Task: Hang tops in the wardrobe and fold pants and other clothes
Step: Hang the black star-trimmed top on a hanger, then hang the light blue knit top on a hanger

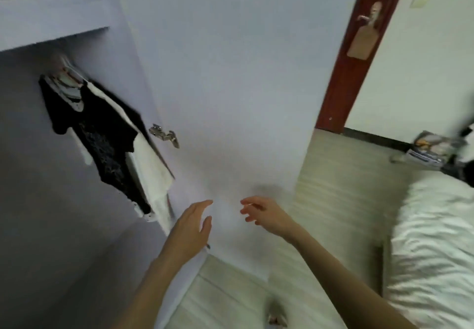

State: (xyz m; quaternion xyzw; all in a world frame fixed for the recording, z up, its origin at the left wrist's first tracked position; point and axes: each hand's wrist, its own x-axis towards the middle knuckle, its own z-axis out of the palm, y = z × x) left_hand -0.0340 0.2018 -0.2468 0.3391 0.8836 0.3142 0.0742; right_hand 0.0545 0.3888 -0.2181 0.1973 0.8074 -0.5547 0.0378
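Inside the open wardrobe at the left hang a black top and a white top on hangers, close together under the shelf. The white wardrobe door stands open and fills the middle of the view. My left hand is open with its fingers apart, just in front of the door's lower edge. To its right, my right hand is also open, fingers spread and empty, close to the door face. Neither hand holds any clothing.
A metal hinge sits on the door's inner edge. A bed with a rumpled white duvet is at the right. A dark red door frame stands behind, and a stack of magazines lies on the pale floor.
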